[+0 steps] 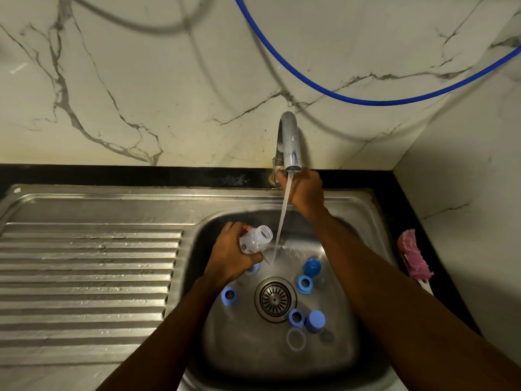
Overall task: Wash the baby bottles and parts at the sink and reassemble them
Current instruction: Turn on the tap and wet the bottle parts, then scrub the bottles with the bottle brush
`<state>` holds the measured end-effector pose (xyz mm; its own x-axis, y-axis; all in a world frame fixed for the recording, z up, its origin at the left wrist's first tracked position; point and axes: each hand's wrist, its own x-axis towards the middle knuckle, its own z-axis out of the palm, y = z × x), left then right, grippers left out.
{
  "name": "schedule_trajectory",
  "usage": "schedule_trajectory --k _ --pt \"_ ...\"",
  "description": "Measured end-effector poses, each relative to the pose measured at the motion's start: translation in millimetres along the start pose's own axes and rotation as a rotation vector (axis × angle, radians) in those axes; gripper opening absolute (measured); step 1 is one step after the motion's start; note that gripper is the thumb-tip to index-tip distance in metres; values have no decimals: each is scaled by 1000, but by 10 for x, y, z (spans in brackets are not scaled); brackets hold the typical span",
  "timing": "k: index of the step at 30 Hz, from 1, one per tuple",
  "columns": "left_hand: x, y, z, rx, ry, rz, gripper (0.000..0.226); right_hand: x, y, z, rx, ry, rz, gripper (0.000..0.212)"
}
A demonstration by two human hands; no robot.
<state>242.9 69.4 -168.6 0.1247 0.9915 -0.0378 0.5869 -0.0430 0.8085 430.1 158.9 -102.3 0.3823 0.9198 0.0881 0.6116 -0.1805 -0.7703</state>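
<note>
The left grip (pixel 234 253) is closed round a clear baby bottle (pixel 257 239), tilted beside the running stream (pixel 283 215) above the steel sink (pixel 352 206); the right grip (pixel 304 190) is laid at the base of the tap (pixel 290 142), its hold hidden.

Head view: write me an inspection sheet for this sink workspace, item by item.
Surface: steel sink, wet; ribbed drainboard on its left.
Job's things: clear bottle, uncapped, beside the running stream; blue rings, blue caps and clear parts lie round the drain.
Clutter: pink brush on the black counter, right of the sink.
Grips: left grip holds the clear bottle; right grip at the base of the tap, its hold hidden.
Cables: blue hose loops across the wall; grey cable above, blurred.
Surroundings: marble wall, with a corner at right.
</note>
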Motion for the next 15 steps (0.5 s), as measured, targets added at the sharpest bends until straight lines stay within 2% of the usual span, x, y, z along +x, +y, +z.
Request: schedule_trajectory --k 4,7,11,15 --pt "-60 19 -17 -17 8 2 56 -70 -2 -56 84 -13 11 38" --pt "-109 59 -24 -49 21 0 53 -127 23 -119 103 -92 41 40" --pt "-158 151 29 -79 4 -6 53 -331 160 -203 86 -113 44 29" --pt "-222 309 129 -88 -25 19 52 -606 339 -377 -52 -86 92 21"
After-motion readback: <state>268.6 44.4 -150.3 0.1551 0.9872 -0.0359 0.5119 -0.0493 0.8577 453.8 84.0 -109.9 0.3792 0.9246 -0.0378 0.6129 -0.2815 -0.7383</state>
